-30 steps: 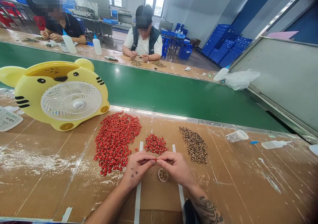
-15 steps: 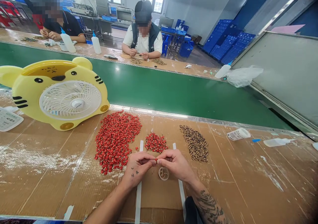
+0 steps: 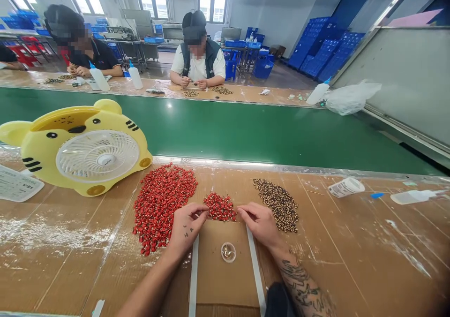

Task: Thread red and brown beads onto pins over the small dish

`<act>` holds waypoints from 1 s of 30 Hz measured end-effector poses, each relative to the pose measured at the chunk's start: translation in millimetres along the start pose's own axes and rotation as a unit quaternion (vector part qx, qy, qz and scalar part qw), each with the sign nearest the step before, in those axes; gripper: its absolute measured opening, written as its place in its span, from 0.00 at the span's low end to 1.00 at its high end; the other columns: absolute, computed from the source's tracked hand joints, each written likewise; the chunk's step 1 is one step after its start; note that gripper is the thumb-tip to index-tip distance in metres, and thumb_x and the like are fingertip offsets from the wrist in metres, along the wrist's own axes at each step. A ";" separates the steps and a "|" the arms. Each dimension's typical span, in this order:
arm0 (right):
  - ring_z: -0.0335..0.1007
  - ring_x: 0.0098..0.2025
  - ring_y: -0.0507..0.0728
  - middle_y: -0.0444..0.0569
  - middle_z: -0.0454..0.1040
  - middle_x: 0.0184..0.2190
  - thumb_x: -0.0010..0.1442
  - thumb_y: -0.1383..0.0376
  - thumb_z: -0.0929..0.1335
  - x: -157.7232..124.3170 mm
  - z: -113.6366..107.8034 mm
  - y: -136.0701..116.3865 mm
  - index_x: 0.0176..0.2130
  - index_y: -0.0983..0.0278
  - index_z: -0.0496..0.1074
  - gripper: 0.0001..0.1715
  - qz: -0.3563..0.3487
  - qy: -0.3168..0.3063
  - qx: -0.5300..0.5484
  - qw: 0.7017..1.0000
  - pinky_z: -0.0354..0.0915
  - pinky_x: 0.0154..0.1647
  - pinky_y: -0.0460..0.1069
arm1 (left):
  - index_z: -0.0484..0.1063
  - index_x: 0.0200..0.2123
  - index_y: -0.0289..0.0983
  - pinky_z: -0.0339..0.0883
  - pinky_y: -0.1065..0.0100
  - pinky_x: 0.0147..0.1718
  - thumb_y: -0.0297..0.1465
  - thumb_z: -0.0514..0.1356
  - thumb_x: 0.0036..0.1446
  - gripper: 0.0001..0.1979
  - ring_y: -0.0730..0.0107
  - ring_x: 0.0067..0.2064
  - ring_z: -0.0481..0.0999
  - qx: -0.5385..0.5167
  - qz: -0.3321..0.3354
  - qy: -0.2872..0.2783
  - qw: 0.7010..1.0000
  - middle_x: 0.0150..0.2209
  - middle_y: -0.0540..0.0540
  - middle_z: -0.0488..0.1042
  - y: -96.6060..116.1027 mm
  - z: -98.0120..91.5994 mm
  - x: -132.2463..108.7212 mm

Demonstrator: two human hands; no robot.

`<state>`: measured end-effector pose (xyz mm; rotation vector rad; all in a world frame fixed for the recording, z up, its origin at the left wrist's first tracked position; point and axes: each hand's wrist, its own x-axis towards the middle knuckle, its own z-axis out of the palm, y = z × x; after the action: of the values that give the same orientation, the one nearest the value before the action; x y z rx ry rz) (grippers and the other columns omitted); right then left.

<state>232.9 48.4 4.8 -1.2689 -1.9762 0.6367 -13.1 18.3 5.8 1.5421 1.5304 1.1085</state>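
Note:
My left hand (image 3: 186,226) rests with curled fingertips at the left edge of a small heap of red pieces (image 3: 220,207). A much larger heap of the same red pieces (image 3: 161,205) lies just left of that hand. My right hand (image 3: 258,223) sits between the small heap and a pile of speckled brown beads (image 3: 277,204). Its fingertips are close to the small heap. Whatever may lie inside either hand's fingers is hidden. Below and between my hands, a small round clear cup (image 3: 228,252) stands on a cardboard sheet (image 3: 220,272) edged by white strips.
A yellow tiger-shaped fan (image 3: 80,155) and a printed paper (image 3: 17,184) stand at left. A squeeze bottle (image 3: 413,196) and a fallen cup (image 3: 346,187) lie at right. Beyond a green conveyor belt (image 3: 225,129), co-workers (image 3: 197,54) sit at a facing bench.
My hands have moved apart and forward, from meeting over the cup to either side of the small red heap. The red piece between my fingertips no longer shows. The view has shifted slightly.

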 end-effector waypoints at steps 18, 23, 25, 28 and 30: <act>0.68 0.31 0.54 0.47 0.75 0.28 0.66 0.63 0.66 -10.0 1.5 -4.5 0.39 0.64 0.77 0.10 -0.128 -0.089 0.039 0.987 0.61 0.35 0.48 | 0.77 0.38 0.39 0.69 0.62 0.41 0.29 0.55 0.63 0.10 0.59 0.41 0.77 0.361 0.107 -0.030 0.926 0.38 0.43 0.78 1.1 -54.0 16.6; 0.67 0.32 0.55 0.46 0.74 0.27 0.64 0.61 0.68 -14.5 7.8 -11.2 0.39 0.65 0.77 0.10 -0.148 -0.185 0.077 0.968 0.60 0.36 0.48 | 0.77 0.39 0.38 0.69 0.60 0.42 0.28 0.53 0.64 0.12 0.57 0.41 0.76 0.477 0.085 -0.080 0.871 0.36 0.42 0.77 -1.6 -72.0 6.3; 0.67 0.31 0.54 0.46 0.73 0.26 0.63 0.59 0.69 -15.0 8.6 -12.0 0.38 0.65 0.77 0.12 -0.142 -0.202 0.097 0.964 0.61 0.36 0.48 | 0.77 0.39 0.39 0.68 0.62 0.43 0.29 0.53 0.65 0.11 0.58 0.42 0.76 0.477 0.089 -0.088 0.870 0.36 0.42 0.77 1.4 -65.1 4.5; 0.67 0.30 0.54 0.47 0.73 0.26 0.63 0.57 0.70 -15.0 8.3 -13.1 0.37 0.65 0.78 0.14 -0.133 -0.212 0.118 0.961 0.61 0.35 0.48 | 0.77 0.38 0.40 0.68 0.63 0.42 0.29 0.54 0.64 0.11 0.59 0.42 0.76 0.462 0.103 -0.124 0.872 0.36 0.43 0.77 6.8 -51.3 4.3; 0.67 0.30 0.53 0.47 0.74 0.26 0.63 0.57 0.70 -14.6 7.9 -14.2 0.36 0.65 0.78 0.14 -0.132 -0.216 0.129 0.959 0.61 0.34 0.48 | 0.78 0.38 0.40 0.67 0.64 0.42 0.27 0.54 0.64 0.11 0.60 0.41 0.76 0.441 0.116 -0.165 0.874 0.36 0.44 0.77 9.2 -44.9 4.9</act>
<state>222.7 29.1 5.6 -0.7320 -2.2661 1.0657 -50.6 18.3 32.6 2.4125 1.7208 0.1629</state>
